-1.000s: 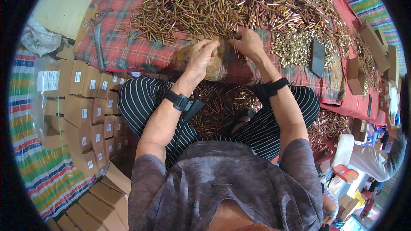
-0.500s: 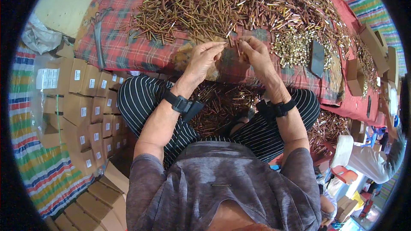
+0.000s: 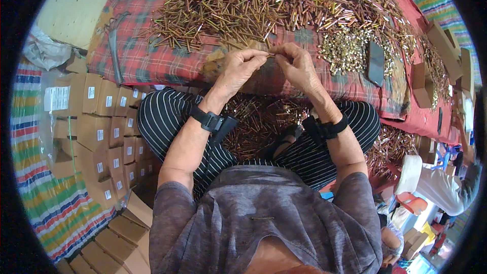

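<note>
My left hand [image 3: 239, 71] and my right hand [image 3: 298, 70] meet fingertip to fingertip over the near edge of a cloth-covered table. Both are closed in a pinch on a small, thin brass-coloured metal rod [image 3: 271, 56], mostly hidden by the fingers. Just beyond them spreads a large heap of thin copper- and brass-coloured metal rods [image 3: 228, 18]. To the right of my right hand lies a pile of small, short gold-coloured metal pieces [image 3: 340, 53], too small to name exactly.
A dark phone-like slab [image 3: 375, 63] lies by the gold pieces. On the red plaid cloth [image 3: 152, 63] rests a grey metal tool [image 3: 114, 50]. Cardboard boxes [image 3: 96, 127] are stacked at left. More rods [image 3: 253, 122] lie below between my legs. A person [image 3: 446, 187] is at far right.
My right hand has moved left, and its fingertips now meet those of my left hand at the rod. The left hand has hardly moved.
</note>
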Motion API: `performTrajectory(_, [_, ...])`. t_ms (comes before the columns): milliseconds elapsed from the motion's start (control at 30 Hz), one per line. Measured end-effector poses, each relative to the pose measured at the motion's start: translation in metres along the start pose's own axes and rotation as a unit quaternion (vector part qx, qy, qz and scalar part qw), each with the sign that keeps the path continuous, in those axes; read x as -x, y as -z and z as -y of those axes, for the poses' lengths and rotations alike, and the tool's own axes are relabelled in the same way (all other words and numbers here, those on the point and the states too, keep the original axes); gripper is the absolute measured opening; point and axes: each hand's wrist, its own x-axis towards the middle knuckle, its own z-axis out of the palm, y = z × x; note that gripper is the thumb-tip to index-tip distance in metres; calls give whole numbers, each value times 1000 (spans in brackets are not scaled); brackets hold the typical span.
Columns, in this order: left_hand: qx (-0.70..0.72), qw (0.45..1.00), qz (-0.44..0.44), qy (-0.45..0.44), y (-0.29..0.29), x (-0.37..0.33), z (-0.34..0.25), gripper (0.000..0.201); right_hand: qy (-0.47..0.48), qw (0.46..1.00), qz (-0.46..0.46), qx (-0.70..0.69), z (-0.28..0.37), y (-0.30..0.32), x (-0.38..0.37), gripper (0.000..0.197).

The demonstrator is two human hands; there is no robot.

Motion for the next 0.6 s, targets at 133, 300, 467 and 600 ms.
performTrajectory(133, [-80, 996, 2, -34, -6, 1, -2, 20, -88, 985, -9, -147, 8, -1, 0, 25])
performTrajectory(300, [24, 998, 29, 46, -3, 2, 2, 15, -115, 950, -23, -289, 7, -6, 0, 29])
performTrajectory(467, [-72, 993, 45, 86, -11, 5, -9, 12, -160, 855, -7, -494, 5, -8, 0, 35])
performTrajectory(600, [-69, 995, 73, 22, -8, 1, 13, 12, -194, 868, 22, -457, 15, -21, 5, 37])
